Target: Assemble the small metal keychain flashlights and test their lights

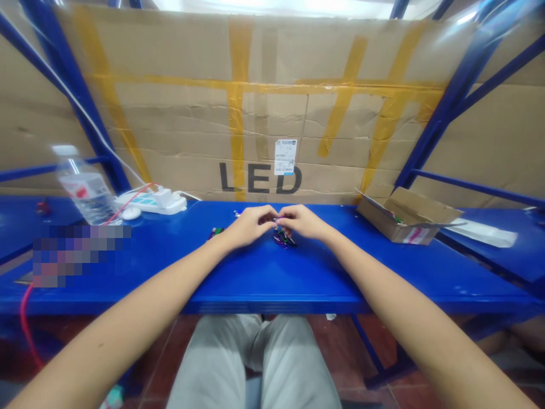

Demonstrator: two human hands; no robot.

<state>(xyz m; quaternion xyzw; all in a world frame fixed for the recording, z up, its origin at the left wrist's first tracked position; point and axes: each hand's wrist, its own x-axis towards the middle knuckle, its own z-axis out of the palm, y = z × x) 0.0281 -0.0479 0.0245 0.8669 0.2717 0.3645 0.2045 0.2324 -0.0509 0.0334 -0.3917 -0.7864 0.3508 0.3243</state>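
Observation:
My left hand and my right hand meet above the middle of the blue table. The fingers of both are closed in a pinch, tip to tip. Between them shows a bit of a small purple piece, too small and covered for me to tell its kind. Just below the right fingers lies a little pile of shiny purple, green and dark pieces. More such green and purple pieces lie by my left wrist, partly hidden by it. A few tiny whitish bits are behind the left hand.
To the left stand a water bottle and a white power strip with cables. At the right sits an open cardboard box beside a white packet. A large cardboard sheet marked LED rises behind the table.

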